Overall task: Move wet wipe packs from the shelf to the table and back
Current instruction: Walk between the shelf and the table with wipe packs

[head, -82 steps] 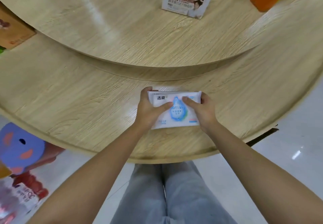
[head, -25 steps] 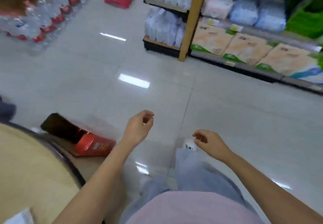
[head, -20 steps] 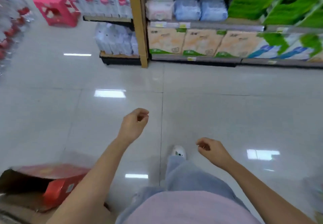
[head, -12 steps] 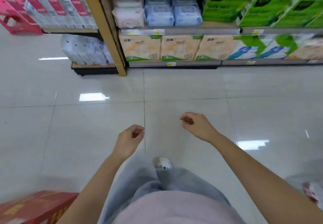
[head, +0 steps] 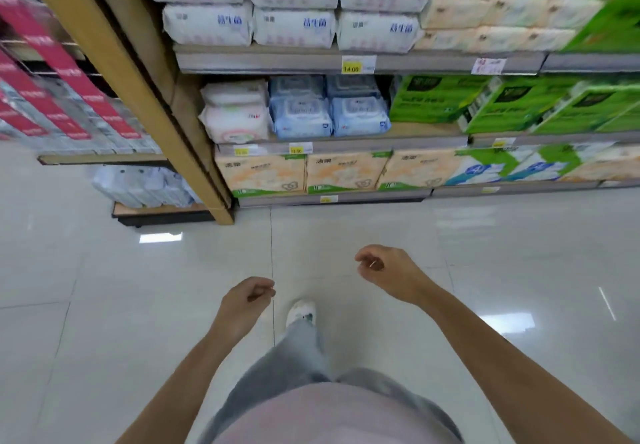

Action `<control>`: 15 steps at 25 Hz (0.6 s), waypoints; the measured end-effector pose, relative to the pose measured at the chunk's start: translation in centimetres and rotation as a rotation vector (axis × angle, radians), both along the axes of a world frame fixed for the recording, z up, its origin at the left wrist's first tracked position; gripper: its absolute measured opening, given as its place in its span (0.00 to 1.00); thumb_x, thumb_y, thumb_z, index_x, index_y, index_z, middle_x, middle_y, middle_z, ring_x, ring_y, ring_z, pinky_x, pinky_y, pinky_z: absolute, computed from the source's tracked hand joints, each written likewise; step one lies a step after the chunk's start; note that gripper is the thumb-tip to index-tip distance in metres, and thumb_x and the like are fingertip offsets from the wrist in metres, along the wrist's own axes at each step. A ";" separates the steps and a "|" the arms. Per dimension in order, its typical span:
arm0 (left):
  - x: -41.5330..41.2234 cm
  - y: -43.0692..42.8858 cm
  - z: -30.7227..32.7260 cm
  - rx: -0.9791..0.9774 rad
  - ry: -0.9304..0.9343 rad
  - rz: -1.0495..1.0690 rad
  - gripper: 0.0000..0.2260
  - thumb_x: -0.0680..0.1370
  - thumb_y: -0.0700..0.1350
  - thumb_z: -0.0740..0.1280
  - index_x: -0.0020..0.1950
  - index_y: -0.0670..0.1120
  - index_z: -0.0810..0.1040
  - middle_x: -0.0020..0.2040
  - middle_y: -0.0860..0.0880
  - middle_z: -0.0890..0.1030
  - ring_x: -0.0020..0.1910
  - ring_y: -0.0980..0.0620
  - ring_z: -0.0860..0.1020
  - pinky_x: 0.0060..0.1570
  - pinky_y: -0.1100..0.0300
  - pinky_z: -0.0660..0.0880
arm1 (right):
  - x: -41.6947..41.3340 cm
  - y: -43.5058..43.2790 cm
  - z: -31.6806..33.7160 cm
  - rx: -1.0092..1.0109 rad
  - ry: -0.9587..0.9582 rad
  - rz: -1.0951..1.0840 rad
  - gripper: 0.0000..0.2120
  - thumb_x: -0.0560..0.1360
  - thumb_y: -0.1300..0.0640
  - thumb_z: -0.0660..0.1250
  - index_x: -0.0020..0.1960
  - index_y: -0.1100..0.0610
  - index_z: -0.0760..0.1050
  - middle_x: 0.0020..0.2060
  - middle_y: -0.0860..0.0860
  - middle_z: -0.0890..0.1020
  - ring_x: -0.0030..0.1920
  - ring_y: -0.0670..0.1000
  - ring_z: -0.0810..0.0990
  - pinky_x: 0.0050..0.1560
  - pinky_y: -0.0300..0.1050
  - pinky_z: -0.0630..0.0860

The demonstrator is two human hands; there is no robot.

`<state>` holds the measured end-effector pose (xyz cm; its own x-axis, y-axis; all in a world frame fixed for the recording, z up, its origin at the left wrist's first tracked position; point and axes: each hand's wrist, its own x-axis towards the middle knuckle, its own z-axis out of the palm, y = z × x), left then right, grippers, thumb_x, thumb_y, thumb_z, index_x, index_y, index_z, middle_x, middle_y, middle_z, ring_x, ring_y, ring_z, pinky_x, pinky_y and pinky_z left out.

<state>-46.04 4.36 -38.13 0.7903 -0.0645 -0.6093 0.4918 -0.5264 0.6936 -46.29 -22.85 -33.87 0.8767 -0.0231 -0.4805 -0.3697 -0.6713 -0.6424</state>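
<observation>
Head camera, looking forward and down in a shop aisle. A person walks over a glossy tiled floor (head: pixel 138 305) toward a shelf unit, both bare arms entering from the bottom edge. The left hand (head: pixel 247 299) hangs with its fingers loosely curled and holds nothing. The right hand (head: pixel 384 270), a little further forward, is equally slack and empty. One white shoe (head: pixel 302 312) shows between them.

Ahead, the blue wet wipe packs (head: pixel 332 111) sit stacked on the middle shelf (head: pixel 346 145), near its left end by the wooden upright (head: pixel 138 72). A pink-and-white pack (head: pixel 235 117) lies just beside them on the left, and green boxes (head: pixel 436 100) are on the right.

A few seconds ago both hands held a wipe pack on the round wooden table. That table and pack are now out of sight, and the shelf has drawn much closer. It looks like one pack has been delivered and the person is returning for another. No reach has begun.
</observation>
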 end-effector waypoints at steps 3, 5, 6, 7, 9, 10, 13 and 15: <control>10.0 -3.9 3.2 -0.071 -0.142 -0.114 0.07 0.76 0.39 0.67 0.48 0.51 0.79 0.49 0.48 0.82 0.50 0.51 0.79 0.53 0.61 0.74 | 4.3 -2.8 0.9 -0.050 0.001 -0.027 0.10 0.76 0.57 0.66 0.56 0.56 0.78 0.45 0.49 0.80 0.43 0.45 0.77 0.36 0.23 0.68; 15.7 -6.5 5.6 -0.079 -0.244 -0.230 0.07 0.77 0.38 0.66 0.48 0.50 0.77 0.47 0.48 0.81 0.47 0.52 0.78 0.48 0.71 0.72 | 6.7 -4.5 1.4 -0.072 -0.007 -0.080 0.09 0.76 0.58 0.66 0.55 0.57 0.78 0.44 0.48 0.80 0.42 0.46 0.77 0.35 0.24 0.69; 18.2 -7.8 6.8 -0.073 -0.290 -0.280 0.07 0.77 0.37 0.66 0.49 0.50 0.77 0.47 0.48 0.81 0.46 0.53 0.78 0.45 0.75 0.71 | 8.0 -5.3 1.8 -0.076 -0.010 -0.099 0.10 0.75 0.58 0.66 0.55 0.57 0.78 0.44 0.48 0.80 0.41 0.45 0.77 0.35 0.25 0.69; 20.3 -9.1 7.8 -0.070 -0.334 -0.313 0.08 0.77 0.37 0.65 0.50 0.50 0.77 0.47 0.49 0.80 0.45 0.55 0.77 0.43 0.77 0.70 | 9.3 -6.1 2.0 -0.083 -0.017 -0.095 0.10 0.75 0.58 0.66 0.55 0.56 0.78 0.43 0.48 0.80 0.41 0.45 0.77 0.35 0.25 0.69; 24.5 -11.5 9.8 -0.055 -0.392 -0.390 0.08 0.77 0.38 0.65 0.52 0.51 0.76 0.49 0.50 0.81 0.45 0.59 0.77 0.43 0.77 0.70 | 12.8 -8.0 3.1 -0.105 -0.049 -0.044 0.10 0.75 0.58 0.66 0.55 0.56 0.78 0.43 0.47 0.80 0.41 0.44 0.77 0.38 0.26 0.69; 26.2 -12.5 10.8 -0.037 -0.417 -0.448 0.09 0.78 0.38 0.65 0.53 0.51 0.76 0.50 0.50 0.80 0.45 0.59 0.77 0.43 0.77 0.70 | 14.7 -9.0 4.0 -0.120 -0.079 -0.006 0.10 0.75 0.58 0.65 0.55 0.56 0.77 0.44 0.48 0.79 0.42 0.45 0.78 0.41 0.29 0.70; 31.0 -15.3 15.1 0.032 -0.554 -0.577 0.12 0.79 0.41 0.63 0.61 0.50 0.74 0.55 0.53 0.79 0.49 0.61 0.76 0.44 0.78 0.68 | 21.8 -12.0 9.1 -0.173 -0.185 0.112 0.11 0.77 0.56 0.64 0.58 0.54 0.75 0.49 0.48 0.79 0.48 0.49 0.78 0.48 0.39 0.73; 33.5 -16.6 18.5 0.100 -0.699 -0.616 0.15 0.79 0.44 0.63 0.66 0.52 0.72 0.56 0.59 0.75 0.53 0.61 0.74 0.47 0.78 0.66 | 25.9 -13.6 13.4 -0.247 -0.293 0.165 0.14 0.78 0.55 0.63 0.62 0.53 0.73 0.54 0.49 0.78 0.52 0.50 0.78 0.48 0.42 0.73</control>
